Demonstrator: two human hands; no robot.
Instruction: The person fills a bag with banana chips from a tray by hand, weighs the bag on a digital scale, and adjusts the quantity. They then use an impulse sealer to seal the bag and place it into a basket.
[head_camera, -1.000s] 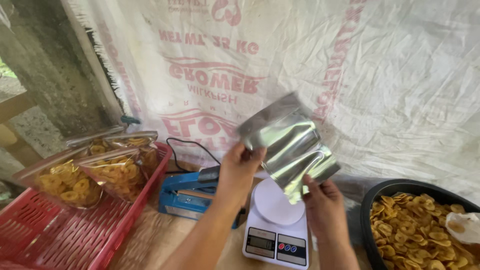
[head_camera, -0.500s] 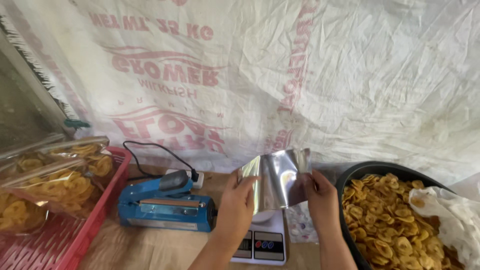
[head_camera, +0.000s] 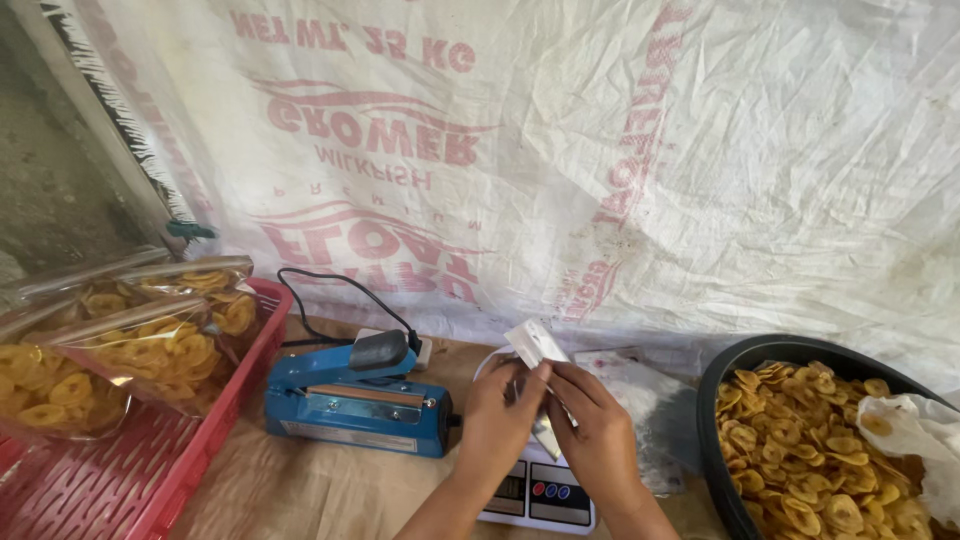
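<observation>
Silvery foil pouch (head_camera: 537, 350) is pinched between the left hand (head_camera: 497, 415) and right hand (head_camera: 592, 432), fingers closed on it, above the white scale (head_camera: 530, 490) (best kept level and centred there). Brown paper-covered table (head_camera: 300, 490); white sack sheeting (head_camera: 620, 150) behind

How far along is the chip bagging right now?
Done: several clear bags of chips lie filled in the red basket. In hand: the left hand and right hand hold an empty silver pouch over the white scale. Left: the black tub holds plenty of loose chips, and the blue sealer sits closed beside the scale.
</observation>
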